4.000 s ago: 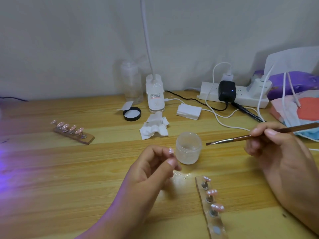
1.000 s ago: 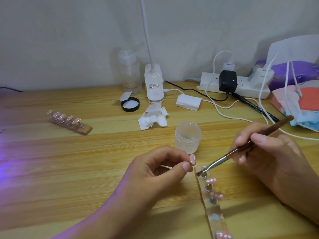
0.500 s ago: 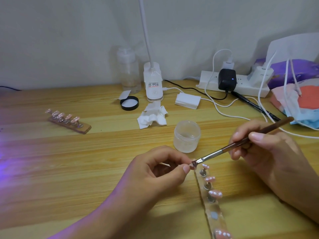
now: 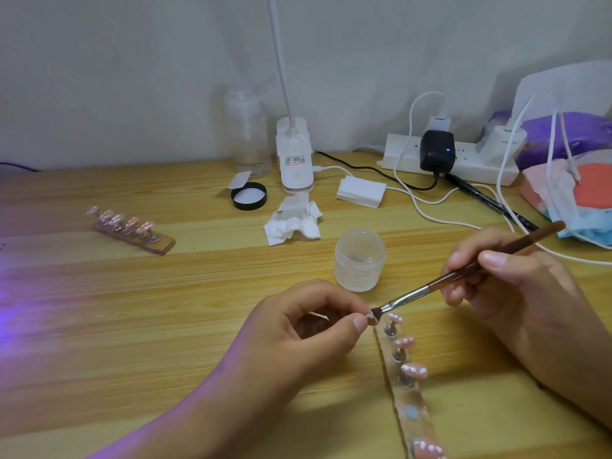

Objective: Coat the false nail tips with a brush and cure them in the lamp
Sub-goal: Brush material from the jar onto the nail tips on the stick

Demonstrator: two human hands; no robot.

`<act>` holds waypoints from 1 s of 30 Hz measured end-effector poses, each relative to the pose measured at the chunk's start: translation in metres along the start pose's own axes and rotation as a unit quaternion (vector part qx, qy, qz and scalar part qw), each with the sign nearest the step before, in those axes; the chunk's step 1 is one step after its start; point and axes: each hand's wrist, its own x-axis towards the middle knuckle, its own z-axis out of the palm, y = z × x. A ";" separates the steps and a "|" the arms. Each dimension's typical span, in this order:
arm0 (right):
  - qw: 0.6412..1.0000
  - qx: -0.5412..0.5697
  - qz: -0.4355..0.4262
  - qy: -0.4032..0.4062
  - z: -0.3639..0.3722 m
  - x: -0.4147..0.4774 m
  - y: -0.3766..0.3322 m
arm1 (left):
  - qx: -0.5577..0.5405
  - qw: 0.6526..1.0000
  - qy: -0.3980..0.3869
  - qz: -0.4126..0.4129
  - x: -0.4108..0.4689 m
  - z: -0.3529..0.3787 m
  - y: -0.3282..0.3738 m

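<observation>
Clearly the coating is under way and not finished. The left hand (image 4: 308,329) pinches one small nail tip (image 4: 370,318) between thumb and forefinger, its other fingers curled in. The right hand (image 4: 516,286) grips a brush (image 4: 430,286) like a pen, with the bristles touching that tip. So the tip sits at about three o'clock from the left palm and about eight o'clock from the right hand's knuckles, just above the table (image 4: 165,326).

Just beside the pinched tip, running off towards five o'clock, lies a clear strip (image 4: 417,425). Three pink tips stand on its pegs, one spot further down is bare, and another tip shows at the bottom edge of the view. Whether those have had their coat I cannot tell; they look glossy, but that proves little. The open jar (image 4: 360,260) stands near, at about twelve o'clock from the bristles, handy for a fresh dip.

Well apart, at ten o'clock from the left hand, a wooden strip (image 4: 164,245) carries five more tips. A purple glow (image 4: 20,293) falls on the table at nine o'clock, by the left edge; the curing lamp itself is not in view. My guess is that this tip needs its coat finished and a seat on the bare spot, and that curing the clear strip's set is left to do.
</observation>
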 end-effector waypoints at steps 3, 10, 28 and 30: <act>1.000 -0.016 -0.009 0.021 -0.002 0.000 0.002 | 0.013 1.000 -0.002 0.012 0.001 0.000 0.000; 0.998 0.034 -0.020 0.050 -0.004 0.002 0.001 | 0.010 0.999 0.026 0.018 0.001 0.000 0.001; 0.999 -0.003 -0.006 0.048 -0.007 0.003 0.003 | -0.074 0.997 0.014 -0.031 0.000 0.000 -0.004; 0.999 0.018 -0.010 0.046 -0.006 0.004 0.002 | -0.071 0.997 0.012 -0.033 -0.001 -0.001 -0.005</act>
